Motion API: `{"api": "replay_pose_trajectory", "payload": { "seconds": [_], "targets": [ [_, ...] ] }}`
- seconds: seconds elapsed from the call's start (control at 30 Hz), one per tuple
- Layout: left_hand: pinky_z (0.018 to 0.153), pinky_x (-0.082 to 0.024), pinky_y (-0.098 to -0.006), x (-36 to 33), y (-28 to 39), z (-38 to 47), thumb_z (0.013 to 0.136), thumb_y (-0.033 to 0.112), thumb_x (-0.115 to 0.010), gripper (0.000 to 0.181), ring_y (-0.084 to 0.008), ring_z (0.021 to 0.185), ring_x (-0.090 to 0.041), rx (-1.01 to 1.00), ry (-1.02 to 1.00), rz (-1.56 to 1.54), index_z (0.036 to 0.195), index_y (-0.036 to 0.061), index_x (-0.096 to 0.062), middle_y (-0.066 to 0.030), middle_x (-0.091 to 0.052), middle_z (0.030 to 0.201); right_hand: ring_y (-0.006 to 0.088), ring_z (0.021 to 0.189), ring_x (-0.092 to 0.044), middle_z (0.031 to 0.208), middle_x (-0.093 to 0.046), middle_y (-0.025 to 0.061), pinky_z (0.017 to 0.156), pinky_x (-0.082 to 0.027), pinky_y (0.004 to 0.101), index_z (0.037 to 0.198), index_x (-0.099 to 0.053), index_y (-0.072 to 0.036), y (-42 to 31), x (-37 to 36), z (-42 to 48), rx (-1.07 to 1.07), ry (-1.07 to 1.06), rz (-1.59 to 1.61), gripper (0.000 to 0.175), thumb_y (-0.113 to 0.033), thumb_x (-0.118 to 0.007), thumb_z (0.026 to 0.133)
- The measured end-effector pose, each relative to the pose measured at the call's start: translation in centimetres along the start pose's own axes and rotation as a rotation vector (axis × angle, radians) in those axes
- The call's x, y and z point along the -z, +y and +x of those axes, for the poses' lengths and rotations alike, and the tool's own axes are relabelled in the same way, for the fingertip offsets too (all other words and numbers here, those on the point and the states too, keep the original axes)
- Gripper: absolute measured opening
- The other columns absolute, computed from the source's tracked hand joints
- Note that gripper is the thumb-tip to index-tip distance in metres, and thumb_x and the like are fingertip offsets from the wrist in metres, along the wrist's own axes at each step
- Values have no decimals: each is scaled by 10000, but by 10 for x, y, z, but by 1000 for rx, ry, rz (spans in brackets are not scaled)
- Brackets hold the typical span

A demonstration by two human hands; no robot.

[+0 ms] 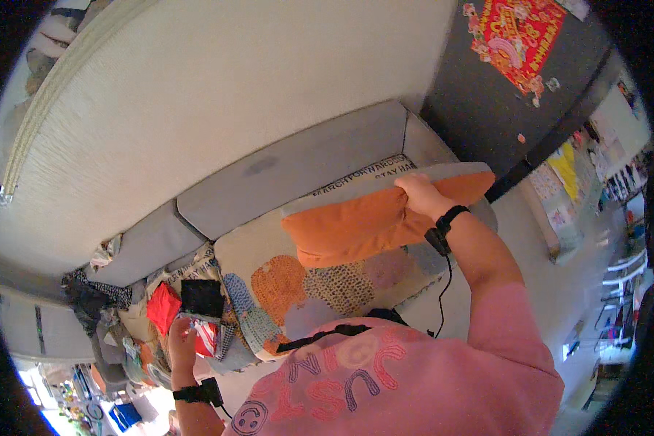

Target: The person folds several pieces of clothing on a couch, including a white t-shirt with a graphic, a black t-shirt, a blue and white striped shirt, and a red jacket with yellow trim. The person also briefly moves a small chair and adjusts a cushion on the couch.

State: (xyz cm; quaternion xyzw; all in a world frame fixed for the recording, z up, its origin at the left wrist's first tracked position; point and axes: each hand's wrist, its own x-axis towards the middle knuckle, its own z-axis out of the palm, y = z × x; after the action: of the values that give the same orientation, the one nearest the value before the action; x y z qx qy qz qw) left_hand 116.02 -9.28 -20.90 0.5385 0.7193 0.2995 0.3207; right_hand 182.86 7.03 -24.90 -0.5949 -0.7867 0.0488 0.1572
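My right hand (422,195) grips the upper edge of a cushion (349,226), orange on one face and grey on the other. The cushion stands tilted on its long edge over the patterned sofa cover (283,283). My left hand (181,337) is low on the left, beside folded cloth items on the sofa. Nearest to it are a red folded cloth (163,306), a black folded cloth (202,297) and a red-and-white piece (206,338). Its fingers are too small and blurred to show whether they hold anything.
The grey sofa back (305,147) runs along a pale wall (250,71). A dark cabinet or door panel (458,103) with a red paper decoration (515,38) stands at the right end. Dark cloth (90,300) hangs over the far left end. A cable (443,297) trails from my right wristband.
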Motion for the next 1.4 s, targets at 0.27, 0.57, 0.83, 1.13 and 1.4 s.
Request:
{"api": "replay_pose_trajectory", "payload": {
  "seconds": [0.27,0.57,0.83,1.13,1.4],
  "targets": [
    [799,-464,-319,-49,77,-83,792,20,-616,353,-191,986,-560,120,202,92,1136,48,-541,-65,-582,1079,409,954,-569,965,-625,187,780,-453,485,919,-612,-59,100,-4,124,148,-17,139,252,59,-566,701],
    [817,-455,-316,-64,99,-175,787,2,-607,384,-186,1022,-552,328,413,137,1159,61,-533,-63,-578,1138,322,1109,-556,1153,-612,124,951,-403,501,1084,-627,-119,150,-11,196,-326,-288,-296,262,-91,-548,836],
    [827,-498,-322,-77,89,-202,799,-57,-571,357,-183,1021,-537,351,413,89,1138,48,-533,-65,-552,1094,353,975,-612,1012,-658,174,827,-491,460,972,-680,-43,148,-75,149,-185,-517,-243,213,-147,-587,810],
    [785,-468,-291,-43,18,-212,802,37,-641,359,-173,994,-548,380,407,55,1153,32,-563,-86,-578,1086,331,990,-613,1041,-650,188,825,-498,408,1001,-643,0,25,-92,89,-145,-565,191,303,-167,-690,753],
    [787,-484,-301,35,-101,-294,798,65,-662,342,-190,977,-587,404,501,2,1129,46,-580,-100,-611,1068,271,998,-606,1018,-652,138,868,-472,379,1058,-622,-10,-187,-130,60,-24,-561,469,288,-163,-660,817]
  ]
}}
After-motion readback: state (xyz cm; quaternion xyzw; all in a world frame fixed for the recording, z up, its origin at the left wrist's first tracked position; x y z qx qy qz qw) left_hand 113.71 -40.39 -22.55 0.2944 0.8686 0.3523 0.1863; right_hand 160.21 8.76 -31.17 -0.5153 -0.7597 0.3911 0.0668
